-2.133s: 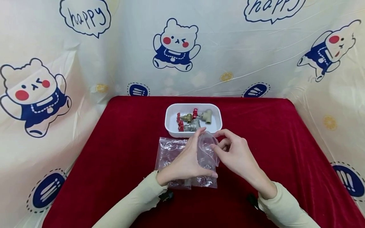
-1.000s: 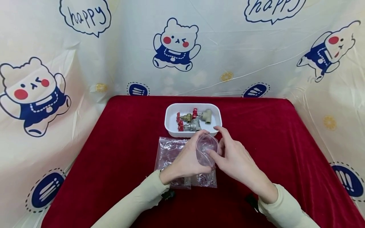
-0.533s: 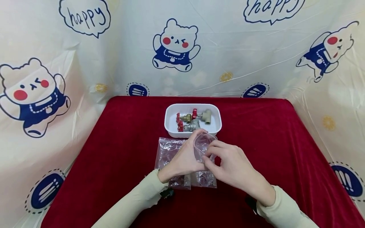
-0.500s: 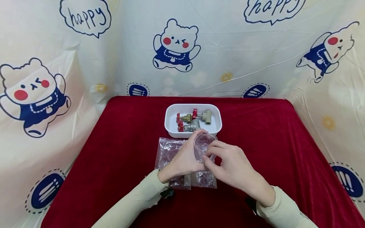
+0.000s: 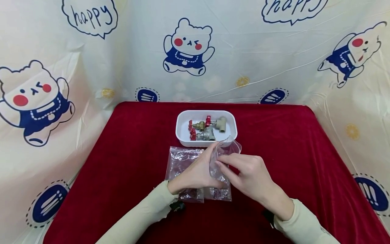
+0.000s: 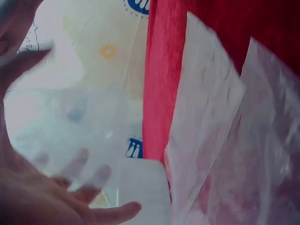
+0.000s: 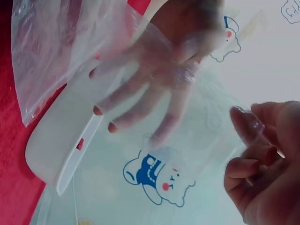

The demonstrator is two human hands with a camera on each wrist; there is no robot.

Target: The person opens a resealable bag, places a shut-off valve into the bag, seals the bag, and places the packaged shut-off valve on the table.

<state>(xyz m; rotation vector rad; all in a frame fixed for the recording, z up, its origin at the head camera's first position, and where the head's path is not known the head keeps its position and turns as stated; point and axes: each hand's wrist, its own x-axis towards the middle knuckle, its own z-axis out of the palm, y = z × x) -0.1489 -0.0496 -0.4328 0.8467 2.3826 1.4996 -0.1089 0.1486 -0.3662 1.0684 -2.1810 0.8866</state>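
A clear zip bag (image 5: 234, 147) is held up between the hands, its mouth spread. My right hand (image 5: 253, 174) pinches the bag's edge between thumb and forefinger; the right wrist view shows its other fingers curled. My left hand (image 5: 196, 173) cups the bag from the left, thumb apart from the fingers. In the right wrist view, the left fingers (image 7: 140, 108) are spread and nearly straight, seen through the film. A white tray (image 5: 181, 135) behind the hands holds a brass valve (image 5: 199, 126), a silver valve (image 5: 208, 134) and a beige valve (image 5: 221, 124), all with red handles.
Beneath the hands, clear zip bags (image 5: 179, 161) lie flat on the red cloth (image 5: 137, 152), partly hidden by the left hand. A printed white curtain (image 5: 231, 51) hangs behind and at both sides of the table.
The right hand has shifted its pinch along the bag's mouth. The bag's far edge now flares up and to the right, in front of the tray. The left hand stays nearly in place.
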